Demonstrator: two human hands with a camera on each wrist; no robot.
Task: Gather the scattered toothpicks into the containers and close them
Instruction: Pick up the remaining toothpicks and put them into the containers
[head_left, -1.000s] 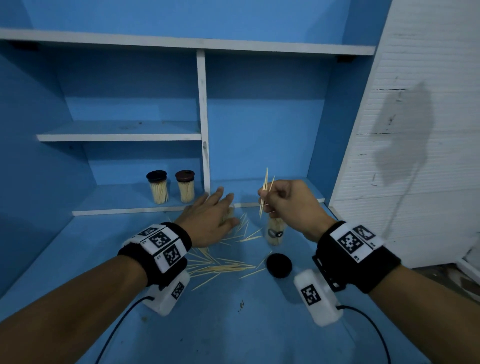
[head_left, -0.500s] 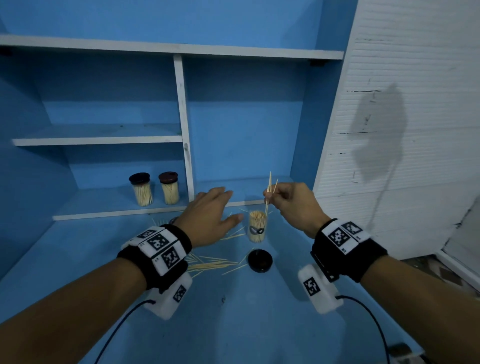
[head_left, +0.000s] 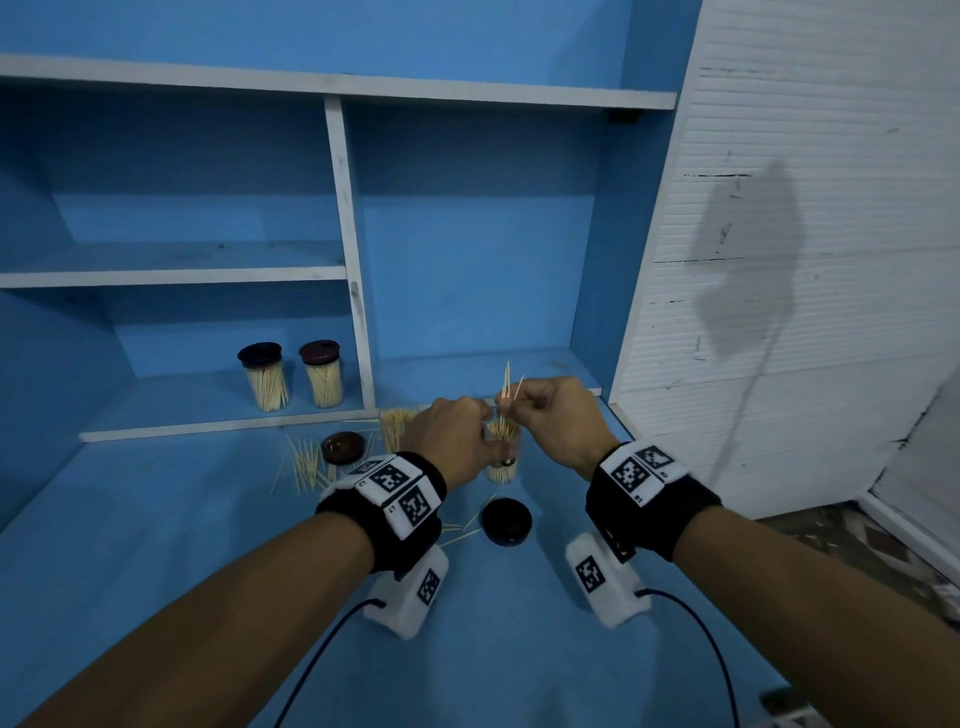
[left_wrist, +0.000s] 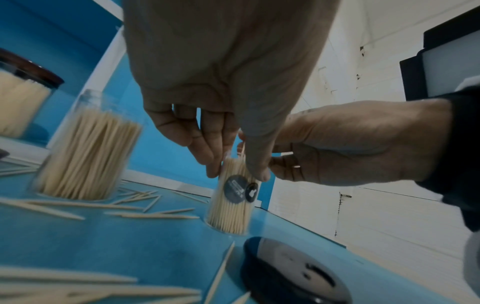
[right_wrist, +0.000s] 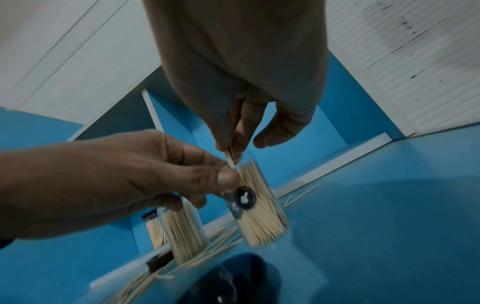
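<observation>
A clear open toothpick container (head_left: 503, 467) with a dark round label stands on the blue counter. My left hand (head_left: 483, 431) holds it near the rim between thumb and fingers (left_wrist: 215, 162). My right hand (head_left: 508, 408) pinches a few toothpicks (head_left: 506, 387) upright, their lower ends at the container's mouth (right_wrist: 249, 168). Its black lid (head_left: 506, 521) lies just in front. A second open container (head_left: 397, 426) full of toothpicks stands to the left, a brown lid (head_left: 343, 448) beside it. Loose toothpicks (head_left: 304, 462) lie scattered on the counter.
Two closed containers (head_left: 265, 376) (head_left: 322, 374) stand on the low shelf at the back left. A white upright divider (head_left: 358, 322) rises behind them. A white slatted panel (head_left: 779, 260) bounds the right side. More loose toothpicks (head_left: 457, 535) lie under my left wrist.
My left hand has moved right, off the scattered toothpicks, and taken hold of the labelled container. My right hand has kept its toothpicks and lowered them to the container's mouth.
</observation>
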